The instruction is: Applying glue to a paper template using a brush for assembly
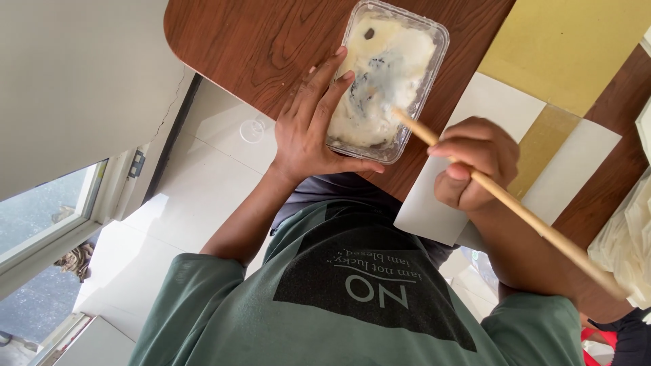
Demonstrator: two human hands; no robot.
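Note:
A clear rectangular plastic container (434, 41) of white creamy mixture with dark specks sits on the brown wooden table (258, 41). My left hand (308, 125) lies flat against its left side, fingers spread along the rim and thumb hooked round the near corner. My right hand (471, 163) is closed around a long wooden stick (536, 224). The stick's tip dips into the mixture near the container's right wall, and its other end runs back past my forearm to the lower right.
White and yellow sheets (563, 41) lie on the table to the right, one white sheet (434, 203) under my right hand. A crumpled white bag (630, 237) sits at the right edge. A clear round lid or cup (252, 130) lies on the white floor, with a window at left.

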